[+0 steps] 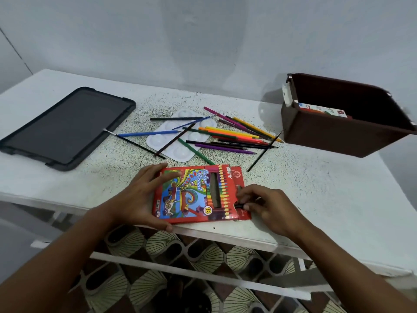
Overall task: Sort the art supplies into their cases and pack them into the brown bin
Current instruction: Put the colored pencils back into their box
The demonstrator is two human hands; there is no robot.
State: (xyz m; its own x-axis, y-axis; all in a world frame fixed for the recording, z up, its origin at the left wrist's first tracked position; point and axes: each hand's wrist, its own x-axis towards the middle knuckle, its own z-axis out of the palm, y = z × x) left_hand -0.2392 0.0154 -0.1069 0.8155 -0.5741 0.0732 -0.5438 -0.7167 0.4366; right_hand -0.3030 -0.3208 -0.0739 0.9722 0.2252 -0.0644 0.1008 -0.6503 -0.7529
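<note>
- Left hand [140, 197] is lying on the left part of the red pencil box [198, 195], fingers spread and mostly straight over the printed lid, thumb curling round the near edge; it is pressing and steadying the box, not lifting it.
- Right hand [266, 206] is sitting at the right end of the box, by its open flap; fingers are curling and pinching a dark pencil [240, 206] at the box mouth. How far the pencil is inside, cannot tell.
- The box is lying flat near the front edge of the white speckled surface [316, 199], window side up.
- Beyond the box, a loose pile of coloured pencils [232, 136] is lying spread out mid-surface: orange, yellow, purple, green, pink, dark ones, crossing each other.
- A white paint palette [178, 150] is lying left of the pile, with several pencils and thin brushes across it, a blue one [149, 133] among them.
- A black flat case [67, 127] is lying open at far left, well apart from the box.
- The brown bin [338, 132] is standing at far right of the surface, open on top, with a printed box [322, 110] showing inside against its left wall.
- A pale grey wall [203, 41] is standing behind everything.
</note>
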